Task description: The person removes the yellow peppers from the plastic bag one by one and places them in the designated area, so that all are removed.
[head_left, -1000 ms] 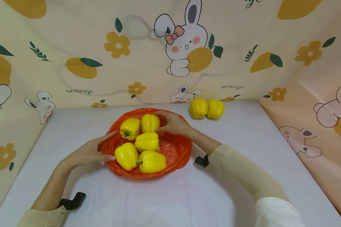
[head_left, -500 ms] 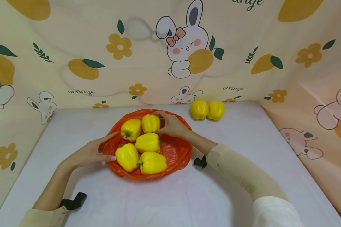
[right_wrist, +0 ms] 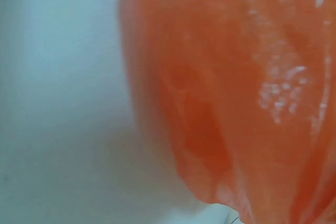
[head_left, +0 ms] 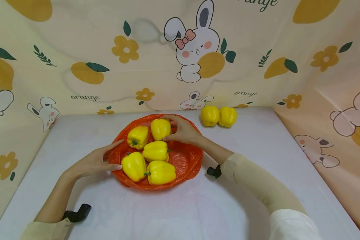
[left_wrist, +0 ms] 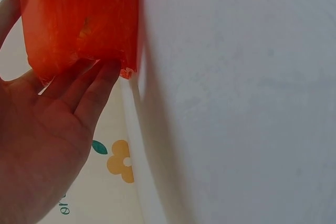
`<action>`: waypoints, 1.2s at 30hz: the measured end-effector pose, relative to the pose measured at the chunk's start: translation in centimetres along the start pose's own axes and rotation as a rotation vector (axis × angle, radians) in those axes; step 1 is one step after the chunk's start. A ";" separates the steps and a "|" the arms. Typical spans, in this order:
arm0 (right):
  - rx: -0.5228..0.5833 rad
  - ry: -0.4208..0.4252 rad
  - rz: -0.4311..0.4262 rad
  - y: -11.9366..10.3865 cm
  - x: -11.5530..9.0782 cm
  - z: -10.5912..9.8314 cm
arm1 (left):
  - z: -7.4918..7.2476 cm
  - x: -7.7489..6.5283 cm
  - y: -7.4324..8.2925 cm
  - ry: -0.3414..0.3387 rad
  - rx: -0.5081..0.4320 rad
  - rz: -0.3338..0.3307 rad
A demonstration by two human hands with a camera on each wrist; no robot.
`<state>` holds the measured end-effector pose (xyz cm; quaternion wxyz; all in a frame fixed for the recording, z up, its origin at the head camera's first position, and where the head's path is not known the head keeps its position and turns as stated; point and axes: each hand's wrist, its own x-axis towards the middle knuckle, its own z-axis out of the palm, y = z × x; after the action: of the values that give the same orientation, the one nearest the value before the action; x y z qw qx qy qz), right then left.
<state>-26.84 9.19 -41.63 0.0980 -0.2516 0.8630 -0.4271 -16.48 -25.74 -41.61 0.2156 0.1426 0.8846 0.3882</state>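
A: Right hand (head_left: 183, 132), quick?
B: Gripping the far pepper (head_left: 160, 129), thumb on the near side, fingers on the far side. Pepper is sitting inside the bag (head_left: 195, 163); cannot tell whether it is touching the bottom. Right wrist view is showing no fingers.
A: Left hand (head_left: 91, 162)?
B: Resting spread against the bag's left side, fingers fairly straight, not clenching.
A: Risks?
B: Skin is looking glossy, so the pepper could be slipping if the grip is loose. The middle pepper (head_left: 155, 151) is lying just beside the thumb; a sideways move could be shoving it into its neighbours.
A: Bag?
B: Looking thin and soft. The right arm is crossing the rim, so a snag could be dragging the wall down; weak support on the left could be letting it skid on the desk (head_left: 228, 206).
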 end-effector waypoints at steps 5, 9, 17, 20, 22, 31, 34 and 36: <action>0.039 0.005 0.012 -0.6 -0.5 -0.7 | 0.0 0.0 0.0 0.000 -0.002 -0.003; 0.019 -0.006 0.022 -0.8 -1.0 -1.5 | 0.0 0.1 0.1 -0.006 -0.004 0.003; 0.093 -0.034 -0.001 -1.0 -1.9 -3.4 | -0.1 0.2 0.1 -0.022 -0.027 -0.006; 0.128 -0.032 -0.017 -0.9 -2.1 -4.1 | -0.1 0.2 0.2 -0.025 -0.032 -0.002; 0.158 -0.034 -0.029 -0.7 -2.2 -4.5 | -0.1 0.1 0.3 -0.025 -0.032 0.003; 0.177 -0.010 0.001 -0.3 -3.3 -7.0 | -0.1 0.0 0.2 -0.005 -0.002 0.006; 0.195 0.005 -0.002 0.0 -3.7 -7.5 | 0.0 -0.1 0.2 -0.013 -0.013 -0.008; 0.214 0.019 -0.017 0.3 -3.9 -7.8 | -0.1 0.0 0.3 -0.022 -0.011 -0.008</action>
<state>-26.61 16.78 -37.22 0.1126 -0.2430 0.8111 -0.5200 -16.46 -25.63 -41.35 0.2277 0.1419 0.8805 0.3907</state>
